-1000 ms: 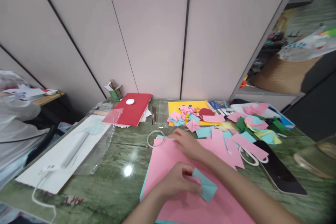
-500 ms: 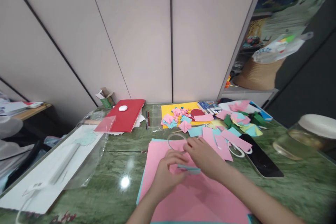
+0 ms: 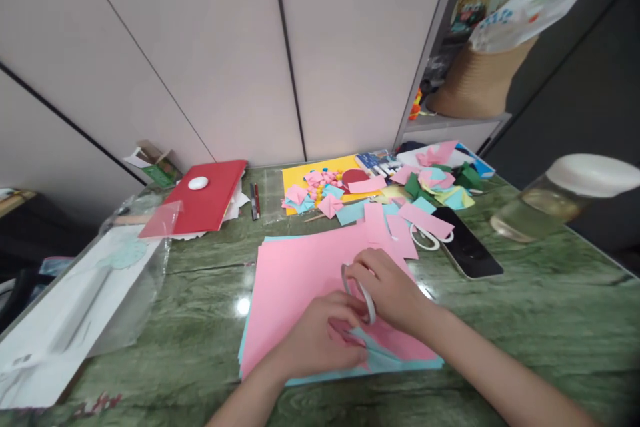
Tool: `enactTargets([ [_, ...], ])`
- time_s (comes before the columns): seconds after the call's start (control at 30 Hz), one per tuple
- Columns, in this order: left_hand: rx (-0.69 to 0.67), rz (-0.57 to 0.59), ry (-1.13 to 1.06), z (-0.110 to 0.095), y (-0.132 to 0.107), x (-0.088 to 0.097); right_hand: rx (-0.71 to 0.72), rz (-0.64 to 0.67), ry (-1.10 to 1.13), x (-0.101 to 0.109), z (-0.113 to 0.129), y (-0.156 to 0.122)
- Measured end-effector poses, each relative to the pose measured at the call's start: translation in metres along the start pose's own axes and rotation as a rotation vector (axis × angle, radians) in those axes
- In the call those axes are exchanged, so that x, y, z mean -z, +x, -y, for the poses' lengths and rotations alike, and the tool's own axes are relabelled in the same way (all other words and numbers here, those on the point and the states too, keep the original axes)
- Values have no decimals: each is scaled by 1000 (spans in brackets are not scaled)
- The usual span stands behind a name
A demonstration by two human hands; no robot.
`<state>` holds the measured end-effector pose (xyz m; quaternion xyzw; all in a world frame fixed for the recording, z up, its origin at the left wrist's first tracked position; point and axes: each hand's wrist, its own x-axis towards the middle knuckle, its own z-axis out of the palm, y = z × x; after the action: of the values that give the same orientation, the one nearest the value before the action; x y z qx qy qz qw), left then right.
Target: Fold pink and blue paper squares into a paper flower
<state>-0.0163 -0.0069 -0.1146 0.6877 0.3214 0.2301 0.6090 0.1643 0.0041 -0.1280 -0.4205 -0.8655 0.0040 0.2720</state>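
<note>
A thin white ring, which looks like a roll of tape, is held by my right hand, its fingers closed on the upper rim. Just left of it and lower, my left hand pinches a folded light-blue and pink paper piece. The ring's lower side is close to my left fingers; whether they touch I cannot tell. Beneath both hands lies a stack of pink and light-blue paper sheets.
Folded pink, blue and green papers lie at the back right, by white-handled scissors and a black phone. A lidded jar stands right. A red folder and a plastic-sleeved sheet are on the left.
Both hands have come nearer the front edge of the paper stack. The ring has turned from nearly flat to upright, and the folded paper has lowered. The camera view has shifted.
</note>
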Motion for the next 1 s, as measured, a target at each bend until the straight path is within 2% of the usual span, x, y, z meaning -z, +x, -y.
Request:
enactTargets([
  [0.13,-40,0,-73,4,3,1,6,-36,-8,-2,-2,-3],
  [0.27,4,32,75,1,1,-1,-36,-20,130,-2,2,-4],
  [0.33,-2,42,146,-1,-1,-3,-102,7,287,1,5,-4],
  [0.47,-101,-78,214,-1,-2,-4,-317,64,619,11,7,-1],
  [0.67,-176,-130,336,5,-2,0,-479,78,721,17,8,1],
  [0.83,-237,-150,477,8,-2,0,-593,52,967,14,2,1],
  [0.9,-254,-173,498,7,-2,0,-596,42,997,14,1,1],
  [1.0,-276,-238,529,7,-3,2,-601,-56,877,12,3,0],
])
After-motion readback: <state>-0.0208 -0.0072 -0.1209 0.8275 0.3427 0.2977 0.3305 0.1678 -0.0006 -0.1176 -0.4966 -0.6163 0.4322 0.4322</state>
